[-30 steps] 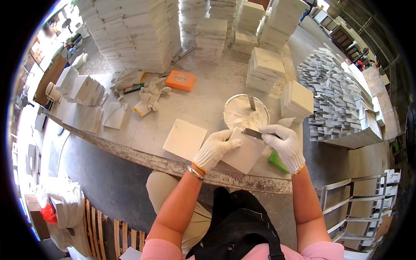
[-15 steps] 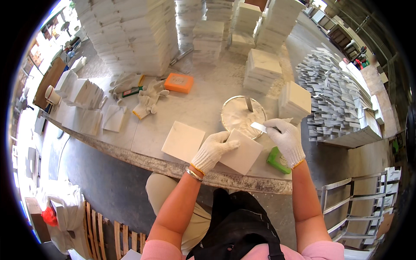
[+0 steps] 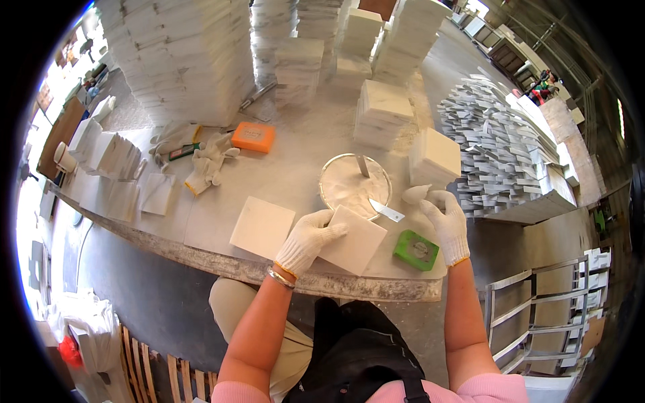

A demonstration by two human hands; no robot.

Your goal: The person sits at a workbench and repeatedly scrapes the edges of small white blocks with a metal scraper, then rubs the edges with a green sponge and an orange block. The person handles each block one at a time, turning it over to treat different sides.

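My left hand [image 3: 309, 242], in a white knitted glove, grips a square white stone tile [image 3: 356, 238] by its left side, thumb over the face. A second square tile [image 3: 263, 227] lies just left of it. My right hand [image 3: 447, 225], also gloved, has its fingers curled at a small off-white piece [image 3: 416, 195] whose kind I cannot make out. A scraper blade [image 3: 386, 210] rests across the near rim of a round bowl [image 3: 326, 205] of white paste. Another flat tool [image 3: 363, 166] stands upright in the paste. A green box [image 3: 416, 251] sits between the held tile and my right wrist.
Stacked tiles [image 3: 386, 107] and a shorter stack [image 3: 435, 156] stand beyond the bowl. An orange box [image 3: 253, 137] and loose gloves [image 3: 209, 164] lie at left. Tall tile stacks [image 3: 181, 60] rise behind. Thin stone strips [image 3: 484, 148] are piled at right, above a metal rack [image 3: 537, 309].
My right hand has let go of the scraper, which now lies on the bowl's rim, and has moved to the small off-white piece. My left hand still holds the tile. The view has shifted slightly.
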